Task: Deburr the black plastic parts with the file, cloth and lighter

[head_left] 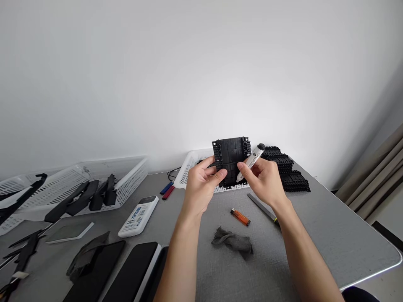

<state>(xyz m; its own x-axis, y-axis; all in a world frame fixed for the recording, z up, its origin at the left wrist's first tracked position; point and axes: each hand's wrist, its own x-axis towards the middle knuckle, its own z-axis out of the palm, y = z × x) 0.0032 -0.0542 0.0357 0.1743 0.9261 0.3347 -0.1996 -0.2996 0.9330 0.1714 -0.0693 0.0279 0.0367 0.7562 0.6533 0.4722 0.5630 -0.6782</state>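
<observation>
My left hand point(204, 180) grips the left edge of a flat black plastic part point(232, 151) with toothed side edges and a small hole in each upper corner. It is held up and tilted toward me over a white basket. In my right hand point(264, 178) is a white marker pen point(252, 161) with a black end pointing up and right; its lower end lies against the part. My right thumb presses on the marker beside the part's right edge. The fingers behind the part are partly hidden.
Behind my hands stands the white basket point(185, 174). Stacks of similar black parts point(294, 181) lie right. Nearer are an orange lighter point(240, 217), a flat file point(261, 207) and a grey cloth point(233, 242). Left are a white power bank point(138, 216) and another basket point(132, 180) with black pieces.
</observation>
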